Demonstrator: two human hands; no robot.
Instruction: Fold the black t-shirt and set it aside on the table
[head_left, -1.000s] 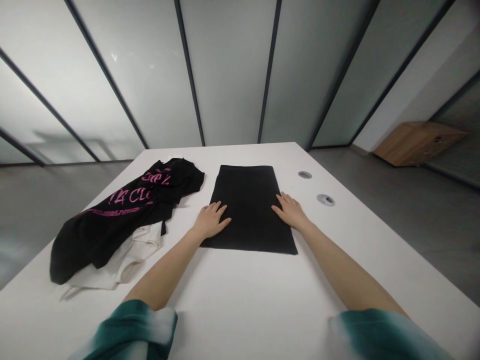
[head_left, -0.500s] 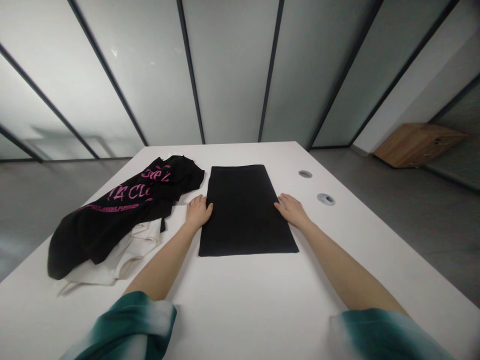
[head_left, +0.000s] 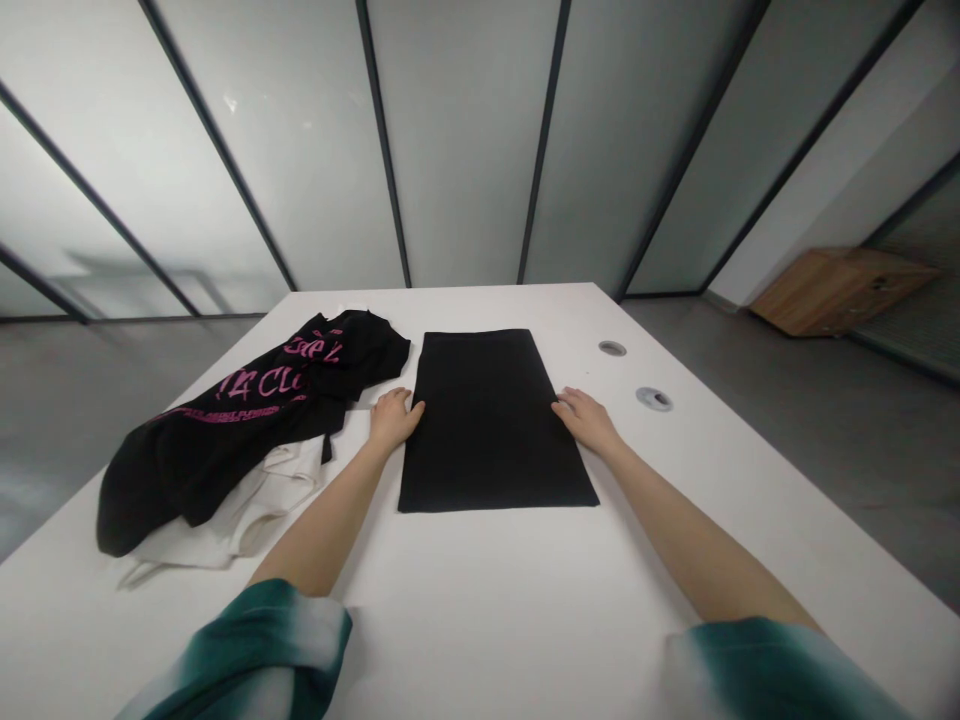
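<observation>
A black garment (head_left: pixel 487 415) folded into a neat rectangle lies flat in the middle of the white table (head_left: pixel 525 610). My left hand (head_left: pixel 391 418) rests at its left edge, fingers together and lying flat against the fabric's side. At the right edge my right hand (head_left: pixel 586 418) lies flat as well, fingers stretched along the cloth. Neither hand holds anything. Both forearms are bare, with green and white sleeves near the camera.
A crumpled black shirt with pink lettering (head_left: pixel 240 420) lies on the left over a white garment (head_left: pixel 247 510). Two round cable grommets (head_left: pixel 654 398) sit in the table to the right. Frosted glass panels stand behind, and a wooden cabinet (head_left: pixel 832 285) is at far right.
My left hand slid from on top of the folded garment to its left edge, and the garment was squared straighter. My right hand stayed at the right edge.
</observation>
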